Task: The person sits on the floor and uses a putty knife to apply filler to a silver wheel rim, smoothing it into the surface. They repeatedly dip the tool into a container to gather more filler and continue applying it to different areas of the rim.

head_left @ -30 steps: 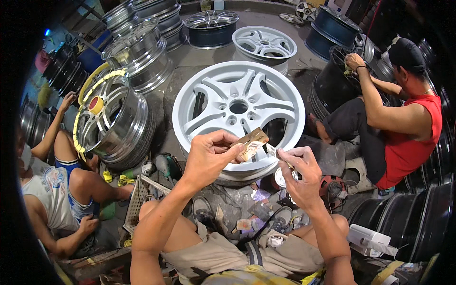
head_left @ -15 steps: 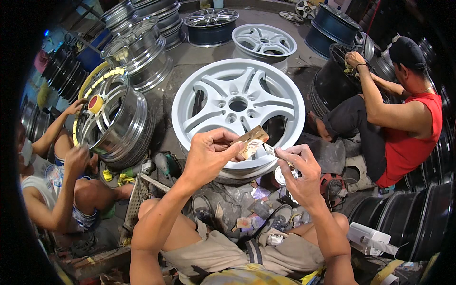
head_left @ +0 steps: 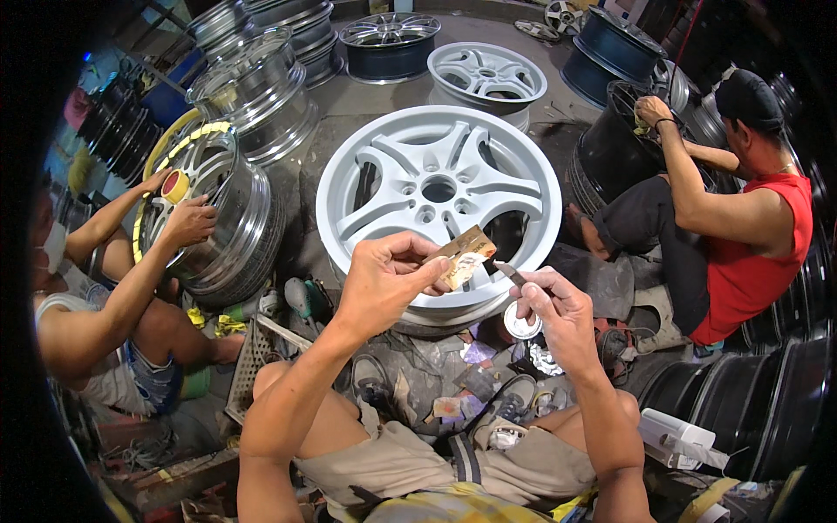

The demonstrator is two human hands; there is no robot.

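My left hand (head_left: 384, 283) pinches a small brown-gold printed card (head_left: 467, 258) between thumb and fingers. A pale, glossy patch shows across the card's lower part. In my right hand (head_left: 562, 318) is a thin, dark flat blade (head_left: 511, 275), perhaps a small putty knife, pointing up and left with its tip just off the card's right end. Both hands are over the near rim of a matte light-grey alloy wheel (head_left: 436, 144), which lies face up in front of me. Neither hand touches the wheel's face.
A white-topped can (head_left: 522, 321) and scraps lie below my right hand. At left, a co-worker handles a chrome wheel (head_left: 248, 213) edged with yellow tape (head_left: 144, 218). A person in red (head_left: 758, 253) works on a black rim at right. Another grey wheel (head_left: 486, 71) lies behind.
My right hand has turned, so more of the blade shows, its tip away from the card. My left hand barely moved. The left co-worker's lower hand has risen onto the chrome wheel.
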